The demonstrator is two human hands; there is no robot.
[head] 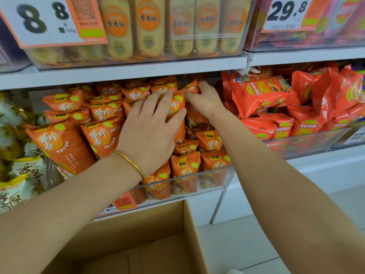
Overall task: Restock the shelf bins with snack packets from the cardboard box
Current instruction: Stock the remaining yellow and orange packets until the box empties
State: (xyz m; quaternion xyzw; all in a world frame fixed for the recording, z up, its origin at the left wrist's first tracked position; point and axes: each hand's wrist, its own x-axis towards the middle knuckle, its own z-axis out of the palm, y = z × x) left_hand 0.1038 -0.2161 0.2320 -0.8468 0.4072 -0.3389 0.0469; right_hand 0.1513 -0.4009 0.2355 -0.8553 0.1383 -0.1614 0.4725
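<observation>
Snack packets (pixel 100 133), orange, fill a clear shelf bin (pixel 227 176) at the centre of the frame, stacked upright in rows. The cardboard box (pixel 138 226) stands open at lower centre, below the bin's front wall.

The left hand (pixel 150 125) lies over the middle rows, fingers fairly straight and spread. Its thumb and forefinger press on the face of one upright packet (pixel 176 107). A gold bangle (pixel 130 162) sits on that wrist.

The right hand (pixel 205 98) reaches to the back of the bin at centre right. Its fingers bend over the top of a rear packet (pixel 192 86) with the thumb stretched left. Whether it has a grip cannot be told, as the fingertips are hidden.

Red crisp bags (pixel 264 95) fill the neighbouring bin at right.
</observation>
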